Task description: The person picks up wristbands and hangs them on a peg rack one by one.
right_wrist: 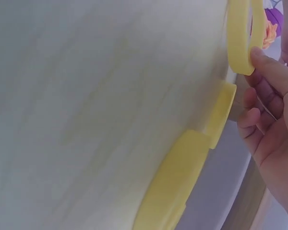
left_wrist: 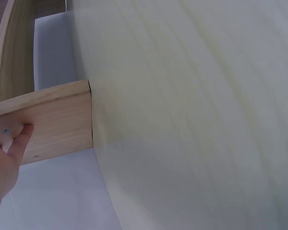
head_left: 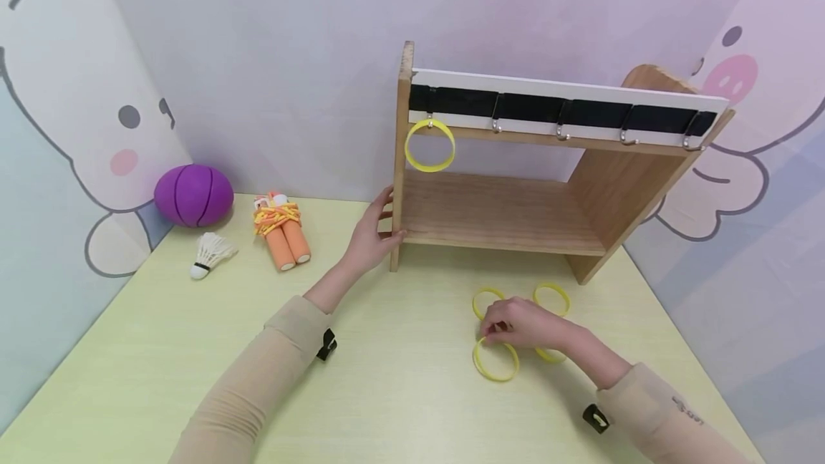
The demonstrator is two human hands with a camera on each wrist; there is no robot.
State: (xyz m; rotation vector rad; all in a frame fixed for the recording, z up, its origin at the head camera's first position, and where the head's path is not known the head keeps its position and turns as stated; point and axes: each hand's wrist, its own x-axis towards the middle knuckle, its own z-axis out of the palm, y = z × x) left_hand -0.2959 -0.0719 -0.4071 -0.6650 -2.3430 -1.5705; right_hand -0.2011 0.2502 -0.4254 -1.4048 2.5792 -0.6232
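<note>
A wooden shelf rack (head_left: 503, 213) stands on the table, with a row of metal hooks (head_left: 563, 133) along its top board. A yellow ring (head_left: 430, 168) hangs from the leftmost hook. My left hand (head_left: 370, 238) rests against the rack's left side panel (left_wrist: 57, 124), fingers extended and the thumb pressed to the wood. Thumb and fingertips of my right hand (head_left: 523, 322) pinch another yellow ring (right_wrist: 237, 40), which is tipped up close over the table. Around that hand lie more yellow rings, one behind it (head_left: 488, 291), one further right (head_left: 552, 286) and one partly hidden under the wrist (head_left: 550, 358).
At the back left sit a purple ball (head_left: 193, 196), a white shuttlecock (head_left: 211, 255) and a jump rope with orange handles (head_left: 286, 243). Printed cloth walls (head_left: 290, 56) enclose the table (head_left: 387, 392) at the back and both sides.
</note>
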